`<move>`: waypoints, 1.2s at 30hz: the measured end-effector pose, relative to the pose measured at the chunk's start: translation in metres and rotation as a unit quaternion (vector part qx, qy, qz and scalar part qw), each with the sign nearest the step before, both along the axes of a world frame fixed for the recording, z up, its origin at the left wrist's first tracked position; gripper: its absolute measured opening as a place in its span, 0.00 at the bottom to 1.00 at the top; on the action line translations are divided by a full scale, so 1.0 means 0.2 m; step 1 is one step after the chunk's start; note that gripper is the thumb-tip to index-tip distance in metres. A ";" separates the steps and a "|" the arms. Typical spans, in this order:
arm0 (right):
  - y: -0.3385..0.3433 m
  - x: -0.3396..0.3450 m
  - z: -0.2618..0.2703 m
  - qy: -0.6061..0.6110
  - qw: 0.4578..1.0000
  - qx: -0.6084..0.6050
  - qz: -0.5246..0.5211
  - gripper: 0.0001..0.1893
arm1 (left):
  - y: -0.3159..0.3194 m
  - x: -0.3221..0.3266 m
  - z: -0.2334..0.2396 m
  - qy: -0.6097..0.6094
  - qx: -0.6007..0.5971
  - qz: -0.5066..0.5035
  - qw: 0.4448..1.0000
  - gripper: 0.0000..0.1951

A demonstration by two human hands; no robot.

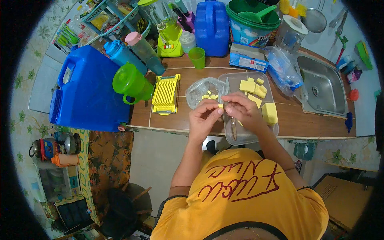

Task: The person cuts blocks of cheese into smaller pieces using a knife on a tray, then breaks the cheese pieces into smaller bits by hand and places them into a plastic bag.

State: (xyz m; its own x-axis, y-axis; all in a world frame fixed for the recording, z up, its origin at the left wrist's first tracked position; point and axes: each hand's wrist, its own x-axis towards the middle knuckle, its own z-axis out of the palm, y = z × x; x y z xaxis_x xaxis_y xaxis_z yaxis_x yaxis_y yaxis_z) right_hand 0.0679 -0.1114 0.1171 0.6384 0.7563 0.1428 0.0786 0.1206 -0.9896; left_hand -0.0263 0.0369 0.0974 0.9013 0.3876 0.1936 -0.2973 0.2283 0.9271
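Between thumb and fingers, my left hand (pixel 204 117) pinches a small yellow cube (pixel 220 106) that looks like cheese. Close beside it, my right hand (pixel 244 111) has its fingers apart, with nothing visible in them. Below the right hand is a clear plastic tray (pixel 223 78). Larger yellow blocks (pixel 269 113) and smaller pieces lie in it. A knife (pixel 233 127) rests along the tray's left side, partly hidden by my right hand. Behind my left hand, a clear plastic bag (pixel 194 91) holds several small yellow cubes (pixel 210 96).
A yellow wire slicer (pixel 165 94) lies left of the bag, near a green pitcher (pixel 132 81) and a blue jerrycan (pixel 90 90). A green cup (pixel 197 58), an opened blue box (pixel 248 61) and a plastic package (pixel 283 70) stand behind. At right is a steel sink (pixel 325 78).
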 end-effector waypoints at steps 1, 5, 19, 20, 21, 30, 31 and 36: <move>-0.01 0.00 0.01 -0.098 0.995 -0.010 -0.025 0.19 | 0.00 0.00 0.00 0.000 0.000 0.000 1.000 0.06; 0.00 -0.01 0.05 -0.312 0.945 -0.024 -0.095 0.20 | 0.01 0.01 -0.01 0.010 0.026 0.009 1.000 0.06; -0.01 0.02 0.02 -0.316 0.944 0.006 -0.096 0.20 | 0.03 0.02 0.00 0.076 -0.126 -0.125 0.981 0.12; 0.00 0.02 0.02 -0.316 0.944 0.006 -0.096 0.20 | 0.03 0.02 0.00 0.079 -0.177 -0.156 0.969 0.13; 0.00 0.03 0.02 -0.312 0.946 0.012 -0.091 0.20 | 0.03 0.03 -0.01 0.083 -0.228 -0.187 0.952 0.14; 0.00 0.03 0.00 -0.287 0.956 0.015 -0.063 0.18 | -0.01 0.05 -0.05 0.033 -0.315 -0.256 0.913 0.17; 0.00 0.04 0.00 -0.293 0.954 0.015 -0.061 0.18 | -0.01 0.05 -0.05 0.033 -0.315 -0.257 0.913 0.17; -0.02 0.02 0.03 -0.246 0.968 0.004 -0.052 0.24 | -0.02 0.06 -0.04 0.032 -0.335 -0.238 0.911 0.13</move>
State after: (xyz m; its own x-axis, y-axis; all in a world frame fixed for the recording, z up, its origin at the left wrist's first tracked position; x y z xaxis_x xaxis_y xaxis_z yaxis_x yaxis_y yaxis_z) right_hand 0.0713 -0.1146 0.1236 0.5642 0.6896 0.4540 0.5516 0.0943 -0.8288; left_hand -0.0149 0.0336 0.0889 0.9993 -0.0381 -0.0021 0.0331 0.8384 0.5440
